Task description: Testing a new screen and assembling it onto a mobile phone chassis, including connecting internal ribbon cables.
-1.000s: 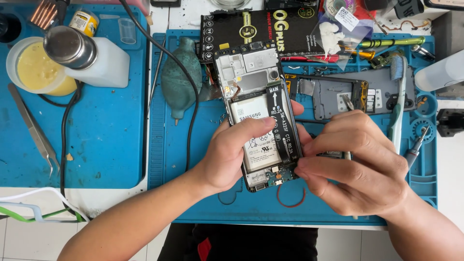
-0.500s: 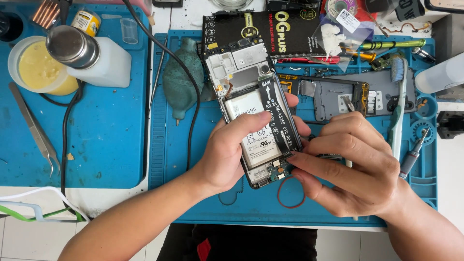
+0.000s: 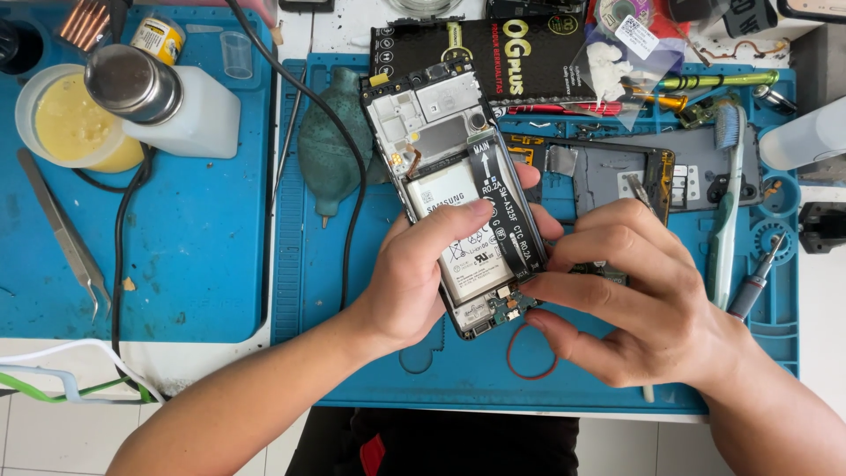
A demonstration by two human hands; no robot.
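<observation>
Both hands are on the opened phone (image 3: 458, 185), which sits tilted over the blue mat (image 3: 370, 353). Left hand (image 3: 423, 273) is curled around its lower half, thumb on the battery (image 3: 458, 234). Right hand (image 3: 634, 291) pinches the bottom right edge with closed fingertips. Further back: a green blower (image 3: 328, 141), a toothbrush (image 3: 727, 203) and a black box (image 3: 502, 48).
</observation>
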